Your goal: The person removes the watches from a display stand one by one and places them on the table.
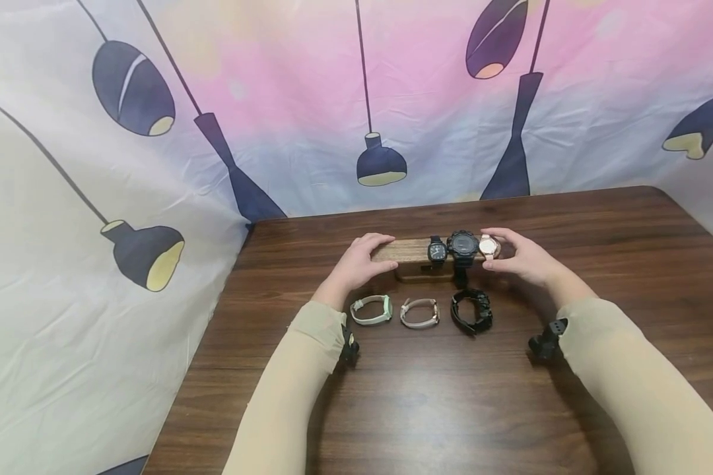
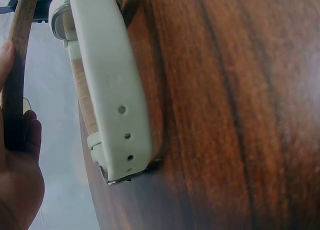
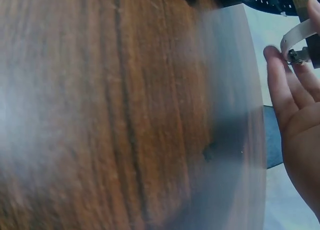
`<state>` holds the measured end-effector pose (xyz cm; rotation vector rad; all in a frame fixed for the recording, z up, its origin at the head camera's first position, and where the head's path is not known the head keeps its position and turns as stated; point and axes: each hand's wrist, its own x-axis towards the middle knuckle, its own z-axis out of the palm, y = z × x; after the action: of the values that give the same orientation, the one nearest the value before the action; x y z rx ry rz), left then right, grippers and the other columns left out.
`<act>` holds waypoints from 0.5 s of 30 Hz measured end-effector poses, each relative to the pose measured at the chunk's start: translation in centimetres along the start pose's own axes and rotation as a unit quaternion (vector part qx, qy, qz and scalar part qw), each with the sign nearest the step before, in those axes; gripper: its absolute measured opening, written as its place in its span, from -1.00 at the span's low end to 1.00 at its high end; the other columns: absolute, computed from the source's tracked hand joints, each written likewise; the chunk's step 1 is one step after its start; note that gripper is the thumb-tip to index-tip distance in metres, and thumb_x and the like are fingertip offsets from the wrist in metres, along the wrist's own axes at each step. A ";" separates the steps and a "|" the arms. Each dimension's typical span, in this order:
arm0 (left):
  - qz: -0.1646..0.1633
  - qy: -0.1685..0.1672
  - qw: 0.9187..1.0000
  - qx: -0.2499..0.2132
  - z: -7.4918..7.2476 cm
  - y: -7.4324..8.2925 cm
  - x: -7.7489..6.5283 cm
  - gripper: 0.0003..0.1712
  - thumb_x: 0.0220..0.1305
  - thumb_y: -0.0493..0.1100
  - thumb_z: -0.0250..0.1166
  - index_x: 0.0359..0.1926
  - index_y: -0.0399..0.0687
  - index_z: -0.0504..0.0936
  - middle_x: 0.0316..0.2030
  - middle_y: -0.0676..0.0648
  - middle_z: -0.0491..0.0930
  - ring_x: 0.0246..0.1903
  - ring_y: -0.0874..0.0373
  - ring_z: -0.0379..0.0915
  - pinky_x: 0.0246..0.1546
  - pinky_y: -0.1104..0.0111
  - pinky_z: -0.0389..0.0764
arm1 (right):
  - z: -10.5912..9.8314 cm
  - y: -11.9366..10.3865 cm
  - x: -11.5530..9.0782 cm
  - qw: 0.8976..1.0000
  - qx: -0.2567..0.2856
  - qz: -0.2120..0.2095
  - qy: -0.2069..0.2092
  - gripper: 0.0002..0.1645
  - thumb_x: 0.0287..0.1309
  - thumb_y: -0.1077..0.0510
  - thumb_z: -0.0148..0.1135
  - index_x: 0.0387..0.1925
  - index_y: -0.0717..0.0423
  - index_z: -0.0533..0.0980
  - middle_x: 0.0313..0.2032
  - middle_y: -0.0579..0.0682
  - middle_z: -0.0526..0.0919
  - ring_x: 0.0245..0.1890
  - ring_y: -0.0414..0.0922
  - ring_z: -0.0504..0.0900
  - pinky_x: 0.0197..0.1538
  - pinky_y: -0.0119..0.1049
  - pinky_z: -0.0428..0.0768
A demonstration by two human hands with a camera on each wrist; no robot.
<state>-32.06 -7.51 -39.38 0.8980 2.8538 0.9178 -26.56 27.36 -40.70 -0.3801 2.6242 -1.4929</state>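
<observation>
My left hand (image 1: pixel 356 260) grips the left end of a wooden watch stand (image 1: pixel 401 251), thumb at the near edge and fingers at the far edge. At the other end, my right hand (image 1: pixel 525 258) holds the stand beside a white-strapped watch (image 1: pixel 488 246), its thumb and fingers at opposite edges. The right wrist view shows that watch's pale strap (image 3: pixel 296 34) hanging around the bar, near the fingertips. A large black watch (image 1: pixel 463 244) and a smaller square black watch (image 1: pixel 436 251) also sit on the bar.
In front of the stand, a mint-green watch (image 1: pixel 372 310), a pale-strapped watch (image 1: pixel 420 313) and a bulky black watch (image 1: pixel 474 320) lie in a row on the dark wooden table (image 1: pixel 451 409). A lamp-patterned cloth (image 1: pixel 309 132) hangs behind the table's far edge.
</observation>
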 end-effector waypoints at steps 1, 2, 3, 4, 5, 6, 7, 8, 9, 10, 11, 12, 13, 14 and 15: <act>0.000 -0.001 1.000 -0.001 0.0 0.0 0.0 -0.34 0.16 0.14 0.30 0.27 0.12 0.41 0.25 0.01 0.32 0.24 0.03 0.15 0.20 0.13 0.24 | -0.1 0.0 0.0 1.000 -0.008 0.000 0.001 -0.08 0.07 0.03 0.36 0.38 0.09 0.13 0.13 0.25 0.39 -0.01 0.06 0.49 -0.12 -0.24 0.50; 0.000 -0.001 1.000 -0.003 0.0 0.0 0.0 -0.34 0.16 0.13 0.31 0.27 0.11 0.41 0.25 0.00 0.32 0.24 0.03 0.15 0.20 0.13 0.24 | -0.1 0.0 0.1 1.000 -0.014 0.000 0.003 -0.09 0.06 0.03 0.37 0.37 0.09 0.15 0.15 0.24 0.39 0.05 0.09 0.45 -0.09 -0.25 0.48; 0.001 -0.001 1.000 -0.003 0.0 0.0 -0.1 -0.34 0.16 0.13 0.31 0.27 0.11 0.41 0.25 0.00 0.32 0.24 0.03 0.15 0.20 0.13 0.24 | -0.2 0.0 0.1 1.000 -0.016 0.000 0.003 -0.10 0.06 0.03 0.37 0.37 0.10 0.15 0.16 0.23 0.38 0.11 0.11 0.40 -0.07 -0.27 0.46; 0.001 -0.001 1.000 -0.003 0.0 0.0 -0.1 -0.34 0.16 0.13 0.31 0.27 0.11 0.41 0.25 0.00 0.32 0.24 0.03 0.15 0.20 0.13 0.24 | -0.2 -0.1 0.1 1.000 -0.011 0.000 0.001 -0.10 0.06 0.05 0.37 0.36 0.11 0.15 0.19 0.23 0.35 0.16 0.15 0.37 -0.03 -0.23 0.45; 0.002 0.000 1.000 -0.003 0.0 0.0 -0.1 -0.34 0.16 0.13 0.31 0.27 0.11 0.41 0.25 0.00 0.32 0.24 0.03 0.15 0.20 0.13 0.24 | -0.2 -0.1 0.1 1.000 -0.008 0.001 0.000 -0.11 0.06 0.07 0.37 0.36 0.13 0.15 0.21 0.23 0.32 0.19 0.18 0.34 -0.03 -0.23 0.46; 0.002 0.001 1.000 -0.004 0.0 -0.1 -0.1 -0.34 0.16 0.13 0.31 0.27 0.11 0.41 0.25 0.00 0.32 0.24 0.03 0.15 0.20 0.13 0.24 | -0.3 -0.2 0.1 1.000 -0.003 0.002 -0.003 -0.11 0.07 0.09 0.37 0.36 0.14 0.15 0.22 0.24 0.29 0.20 0.21 0.32 -0.03 -0.21 0.47; 0.003 0.002 1.000 -0.004 0.0 -0.1 -0.1 -0.34 0.16 0.13 0.31 0.27 0.11 0.41 0.25 0.00 0.32 0.24 0.03 0.16 0.20 0.13 0.24 | -0.3 -0.2 0.1 1.000 -0.002 0.002 -0.004 -0.12 0.07 0.10 0.37 0.35 0.15 0.14 0.23 0.24 0.27 0.21 0.23 0.31 -0.04 -0.22 0.48; 0.003 0.003 1.000 -0.004 0.0 -0.1 -0.1 -0.34 0.16 0.13 0.31 0.27 0.11 0.41 0.25 -0.01 0.32 0.24 0.02 0.16 0.19 0.13 0.24 | -0.3 -0.3 0.1 1.000 -0.002 0.001 -0.005 -0.12 0.07 0.11 0.36 0.35 0.16 0.14 0.23 0.25 0.27 0.20 0.23 0.32 -0.06 -0.24 0.49; 0.004 0.003 1.000 -0.004 0.0 -0.1 -0.1 -0.34 0.15 0.13 0.31 0.26 0.12 0.42 0.25 -0.01 0.32 0.24 0.02 0.16 0.20 0.13 0.24 | -0.3 -0.3 0.1 1.000 0.001 -0.001 -0.005 -0.13 0.08 0.13 0.36 0.35 0.18 0.14 0.22 0.26 0.27 0.18 0.22 0.34 -0.07 -0.25 0.50; 0.004 0.004 1.000 -0.004 0.0 -0.1 -0.1 -0.34 0.15 0.14 0.31 0.26 0.12 0.42 0.25 -0.01 0.32 0.24 0.02 0.15 0.20 0.13 0.24 | -0.4 -0.4 0.1 1.000 -0.001 -0.002 -0.003 -0.13 0.08 0.14 0.35 0.35 0.19 0.14 0.20 0.27 0.29 0.14 0.20 0.38 -0.10 -0.25 0.51; 0.004 0.004 1.000 -0.004 0.0 -0.1 0.0 -0.34 0.15 0.14 0.31 0.27 0.12 0.42 0.25 -0.01 0.32 0.24 0.02 0.15 0.20 0.13 0.24 | -0.4 -0.4 0.0 1.000 -0.005 -0.004 0.000 -0.14 0.08 0.14 0.35 0.34 0.19 0.15 0.18 0.26 0.31 0.10 0.16 0.42 -0.14 -0.31 0.52; 0.004 0.004 1.000 -0.004 0.0 -0.1 0.0 -0.34 0.15 0.14 0.31 0.27 0.12 0.41 0.25 -0.01 0.32 0.24 0.02 0.15 0.19 0.13 0.24 | -0.4 -0.3 0.0 1.000 -0.007 -0.006 0.003 -0.15 0.08 0.14 0.35 0.34 0.19 0.15 0.17 0.25 0.33 0.05 0.11 0.46 -0.16 -0.33 0.52; 0.003 0.003 1.000 -0.004 0.0 -0.1 0.0 -0.34 0.15 0.14 0.31 0.27 0.12 0.41 0.25 -0.01 0.32 0.24 0.02 0.15 0.19 0.13 0.24 | -0.5 -0.3 -0.1 1.000 -0.010 -0.009 0.006 -0.15 0.08 0.14 0.35 0.34 0.20 0.16 0.16 0.25 0.34 0.00 0.04 0.49 -0.19 -0.36 0.52; 0.003 0.003 1.000 -0.004 0.0 -0.1 0.0 -0.33 0.16 0.14 0.31 0.27 0.12 0.41 0.25 -0.01 0.31 0.24 0.02 0.15 0.19 0.13 0.24 | -0.5 -0.2 -0.1 1.000 -0.012 -0.011 0.009 -0.15 0.08 0.14 0.35 0.33 0.21 0.16 0.14 0.24 0.35 -0.04 -0.03 0.50 -0.21 -0.37 0.52; 0.003 0.004 1.000 -0.003 0.0 -0.1 0.0 -0.33 0.16 0.15 0.31 0.27 0.12 0.41 0.25 0.00 0.31 0.24 0.02 0.15 0.19 0.13 0.24 | -0.5 -0.2 -0.1 1.000 -0.015 -0.012 0.011 -0.16 0.09 0.14 0.35 0.33 0.21 0.16 0.14 0.25 0.36 -0.08 -0.08 0.50 -0.22 -0.37 0.52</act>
<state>-32.12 -7.56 -39.44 0.9048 2.8536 0.9327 -26.50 27.74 -40.28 -0.4018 2.6697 -1.4750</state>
